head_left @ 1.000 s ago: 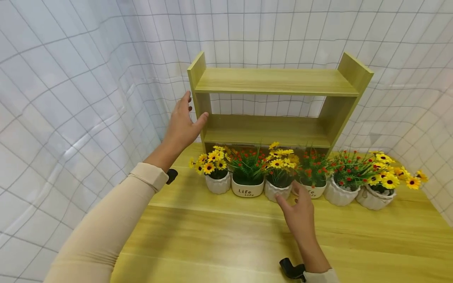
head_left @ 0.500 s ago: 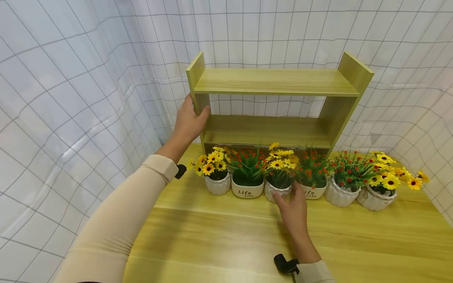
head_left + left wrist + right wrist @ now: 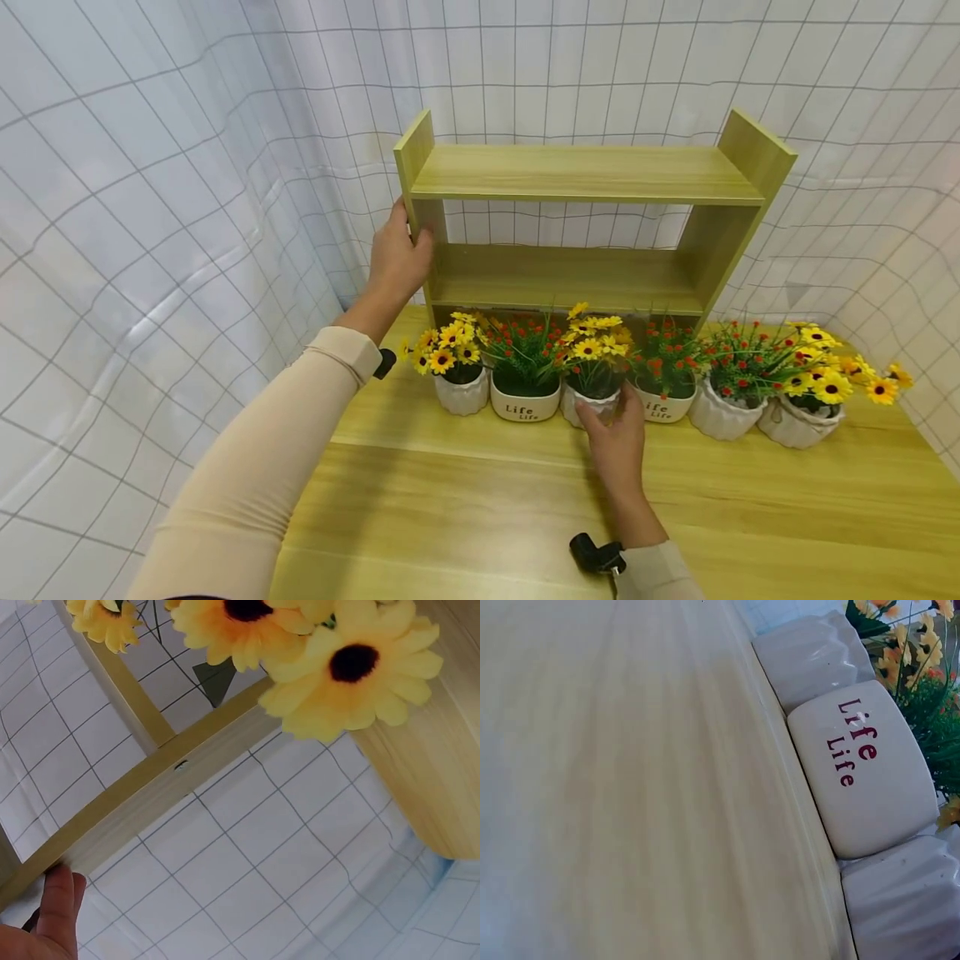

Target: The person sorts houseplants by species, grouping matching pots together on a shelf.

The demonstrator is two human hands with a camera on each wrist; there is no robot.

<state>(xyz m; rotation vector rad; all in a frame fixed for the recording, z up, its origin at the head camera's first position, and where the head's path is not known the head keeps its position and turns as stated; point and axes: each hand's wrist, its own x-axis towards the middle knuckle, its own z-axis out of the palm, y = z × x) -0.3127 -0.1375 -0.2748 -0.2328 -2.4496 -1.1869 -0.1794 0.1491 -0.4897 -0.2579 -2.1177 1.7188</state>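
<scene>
Head view: left hand (image 3: 401, 257) was spread beside the shelf (image 3: 585, 171) a second ago, now thumb and fingers pinch its side board, so I'd guess that end's steadied. Right hand (image 3: 618, 446) has closed in a bit, thumb and fingers pinching the middle pot (image 3: 602, 407), which sits on the table (image 3: 465, 508) in front of the shelf. Lettered pots (image 3: 525, 407) on both sides make it a tight squeeze. Left wrist: fingers (image 3: 57, 904) against the board, big yellow flowers (image 3: 354, 664) blocking part of it. Right wrist: a "Life" pot (image 3: 889, 780) between two wavy ones; can't see the hand there.
</scene>
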